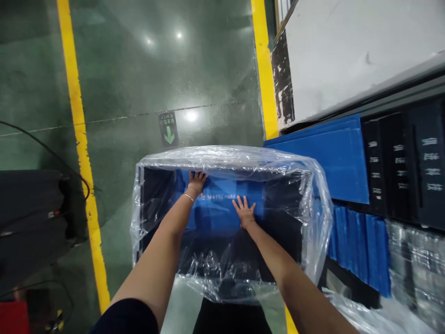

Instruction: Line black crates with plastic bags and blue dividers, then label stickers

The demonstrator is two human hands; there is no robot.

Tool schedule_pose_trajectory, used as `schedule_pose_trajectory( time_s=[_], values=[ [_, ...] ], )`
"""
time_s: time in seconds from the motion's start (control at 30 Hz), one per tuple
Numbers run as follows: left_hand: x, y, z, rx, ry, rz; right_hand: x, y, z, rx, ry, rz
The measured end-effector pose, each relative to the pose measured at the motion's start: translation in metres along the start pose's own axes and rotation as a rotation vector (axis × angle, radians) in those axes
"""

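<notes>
A dark open-topped box [290,236] stands in front of me, with a clear plastic liner [222,155] lining it and folded out over its rim. Inside lies a blue sheet [215,218] with a line of white print. My left hand [197,183], a thin bracelet at its wrist, reaches in near the far wall, fingers spread over the blue. To its right my right hand [245,212] rests with fingers apart at the end of the print. Neither hand grips anything. Whether plastic lies between palms and sheet is hard to tell.
Yellow lines [83,153] run along the green floor, with an arrow sign [168,129] beyond the box. At right are blue panels [327,157], dark boxes [399,162] with white characters and plastic-wrapped stacks [413,260]. A white-topped surface [354,51] stands behind; dark items [31,208] are at left.
</notes>
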State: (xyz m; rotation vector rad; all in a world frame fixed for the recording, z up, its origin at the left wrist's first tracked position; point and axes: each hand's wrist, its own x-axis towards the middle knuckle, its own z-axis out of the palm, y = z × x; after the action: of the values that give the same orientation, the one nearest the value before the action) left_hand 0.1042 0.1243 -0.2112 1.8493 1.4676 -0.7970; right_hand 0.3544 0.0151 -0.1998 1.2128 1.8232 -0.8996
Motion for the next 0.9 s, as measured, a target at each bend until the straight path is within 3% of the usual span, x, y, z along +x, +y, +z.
schedule_pose_trajectory(
  time_s=[0.1,0.27,0.33,0.4,0.5,0.6,0.67,0.73,0.77,0.83,0.87,0.9],
  values=[
    [-0.026,0.012,0.025,0.007,0.056,-0.073,0.007,0.004,-0.022,0.126,0.007,0.036],
    [-0.094,0.002,0.088,0.025,-0.024,-0.182,0.025,0.041,-0.067,0.186,0.279,0.268],
    [-0.104,-0.01,0.101,-0.005,-0.034,-0.183,0.035,0.057,-0.076,0.198,0.259,0.275],
    [-0.102,-0.017,0.103,-0.031,-0.013,-0.186,0.044,0.067,-0.081,0.223,0.252,0.249],
    [-0.092,-0.011,0.087,-0.098,0.03,-0.206,0.047,0.066,-0.095,0.278,0.237,0.246],
    [-0.098,0.003,0.052,-0.181,0.049,-0.11,0.02,0.055,-0.122,0.353,0.204,0.22],
    [-0.116,0.002,0.021,-0.232,0.143,0.016,-0.02,0.05,-0.141,0.445,0.345,0.115],
    [-0.141,-0.016,-0.013,-0.337,0.432,0.047,-0.067,0.056,-0.153,0.597,0.747,-0.062],
    [-0.153,-0.031,-0.028,-0.415,0.646,-0.026,-0.089,0.063,-0.157,0.652,0.948,-0.066],
    [-0.171,-0.067,-0.056,-0.62,1.014,-0.346,-0.119,0.088,-0.16,0.746,1.23,0.083],
    [-0.175,-0.086,-0.067,-0.768,1.091,-0.504,-0.124,0.103,-0.161,0.824,1.263,0.17],
    [-0.175,-0.103,-0.075,-0.947,1.085,-0.6,-0.123,0.118,-0.162,0.937,1.223,0.232]
  ],
)
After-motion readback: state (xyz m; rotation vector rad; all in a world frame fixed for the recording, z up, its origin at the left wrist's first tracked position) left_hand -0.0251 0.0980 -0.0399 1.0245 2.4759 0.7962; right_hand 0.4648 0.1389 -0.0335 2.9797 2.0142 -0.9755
